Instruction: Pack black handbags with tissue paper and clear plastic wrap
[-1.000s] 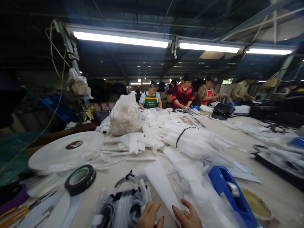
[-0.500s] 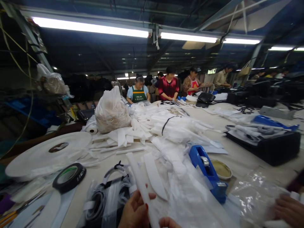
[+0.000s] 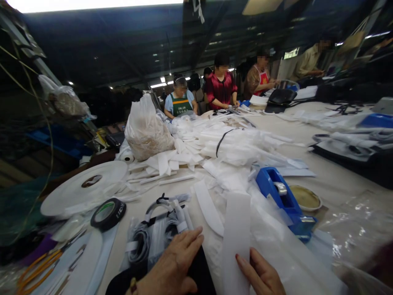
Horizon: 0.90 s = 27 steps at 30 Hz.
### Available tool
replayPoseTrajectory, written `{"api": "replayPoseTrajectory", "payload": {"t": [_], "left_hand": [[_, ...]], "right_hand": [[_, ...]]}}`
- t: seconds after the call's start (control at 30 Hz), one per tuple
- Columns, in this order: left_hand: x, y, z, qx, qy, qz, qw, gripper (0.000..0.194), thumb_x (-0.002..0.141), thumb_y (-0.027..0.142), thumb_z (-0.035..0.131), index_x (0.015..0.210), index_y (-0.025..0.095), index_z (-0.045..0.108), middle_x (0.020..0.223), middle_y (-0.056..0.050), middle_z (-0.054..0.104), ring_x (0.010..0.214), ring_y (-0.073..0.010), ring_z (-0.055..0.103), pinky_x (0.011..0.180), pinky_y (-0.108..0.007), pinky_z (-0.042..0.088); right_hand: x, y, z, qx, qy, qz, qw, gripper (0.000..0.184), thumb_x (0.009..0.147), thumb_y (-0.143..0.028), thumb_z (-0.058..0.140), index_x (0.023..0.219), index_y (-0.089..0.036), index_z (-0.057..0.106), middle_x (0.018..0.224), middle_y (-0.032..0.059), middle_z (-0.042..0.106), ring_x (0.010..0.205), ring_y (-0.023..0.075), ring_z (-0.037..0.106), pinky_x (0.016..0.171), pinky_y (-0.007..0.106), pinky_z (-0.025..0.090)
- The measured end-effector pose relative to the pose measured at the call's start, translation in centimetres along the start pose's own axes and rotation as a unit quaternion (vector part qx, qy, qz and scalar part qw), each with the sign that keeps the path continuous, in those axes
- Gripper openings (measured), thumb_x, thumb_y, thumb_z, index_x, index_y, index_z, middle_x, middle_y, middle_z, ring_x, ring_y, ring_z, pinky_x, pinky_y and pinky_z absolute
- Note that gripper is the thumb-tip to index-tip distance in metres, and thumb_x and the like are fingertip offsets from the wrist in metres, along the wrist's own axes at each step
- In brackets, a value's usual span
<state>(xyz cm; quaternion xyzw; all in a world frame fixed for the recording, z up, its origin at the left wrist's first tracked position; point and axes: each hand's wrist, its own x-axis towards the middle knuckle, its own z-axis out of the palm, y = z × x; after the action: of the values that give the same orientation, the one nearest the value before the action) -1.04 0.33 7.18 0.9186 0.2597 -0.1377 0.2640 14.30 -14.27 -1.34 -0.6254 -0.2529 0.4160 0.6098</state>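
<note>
White strip [image 3: 236, 235]; apron [image 3: 181, 105] (lettered "OMLUN")

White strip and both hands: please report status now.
Right hand holding white strip. Left hand open over black item. Blue tape dispenser right of strip.

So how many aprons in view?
2: the green apron across the table, and the red apron farther right on another worker. Others may be hidden.

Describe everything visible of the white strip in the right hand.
The white strip is long, flat and matte, perhaps thin foam, with nearly straight sides and a squared far end. It points away from the person; the frame cuts off its near end. The right hand grips its right edge, thumb on top.
</note>
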Motion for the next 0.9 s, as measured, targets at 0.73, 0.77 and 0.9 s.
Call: {"api": "replayPoseTrajectory", "payload": {"t": [0.73, 0.77, 0.9], "left_hand": [[8.2, 2.0, -3.7, 0.305, -0.281, 0.158, 0.896, 0.033, 0.052, 0.019, 0.078, 0.076, 0.015, 0.055, 0.089, -0.003, 0.060, 0.083, -0.0209, 0.053, 0.087, -0.038, 0.036], [8.1, 1.9, -3.8, 0.298, -0.286, 0.148, 0.899, 0.032, 0.053, 0.018, 0.076, 0.077, 0.015, 0.054, 0.090, -0.003, 0.060, 0.084, -0.0209, 0.053, 0.088, -0.038, 0.035], [7.1, 1.5, -3.9, 0.263, -0.284, 0.129, 0.913, 0.027, 0.057, 0.015, 0.071, 0.077, 0.015, 0.053, 0.091, -0.002, 0.060, 0.083, -0.0201, 0.052, 0.089, -0.038, 0.033]], "right_hand": [[1.6, 2.4, 0.5, -0.084, -0.066, 0.012, 0.994, 0.024, 0.083, -0.041, 0.045, 0.086, -0.019, 0.056, 0.068, 0.0005, 0.056, 0.063, 0.0164, 0.052, 0.060, 0.027, 0.038], [1.7, 2.2, 0.5, -0.077, -0.071, 0.019, 0.994, 0.026, 0.082, -0.040, 0.045, 0.093, -0.019, 0.056, 0.074, 0.0025, 0.059, 0.068, 0.0180, 0.054, 0.063, 0.028, 0.039], [2.4, 1.6, 0.7, -0.090, -0.101, 0.058, 0.989, 0.036, 0.079, -0.038, 0.044, 0.106, -0.016, 0.053, 0.090, 0.0089, 0.062, 0.079, 0.0226, 0.055, 0.075, 0.033, 0.040]]}}
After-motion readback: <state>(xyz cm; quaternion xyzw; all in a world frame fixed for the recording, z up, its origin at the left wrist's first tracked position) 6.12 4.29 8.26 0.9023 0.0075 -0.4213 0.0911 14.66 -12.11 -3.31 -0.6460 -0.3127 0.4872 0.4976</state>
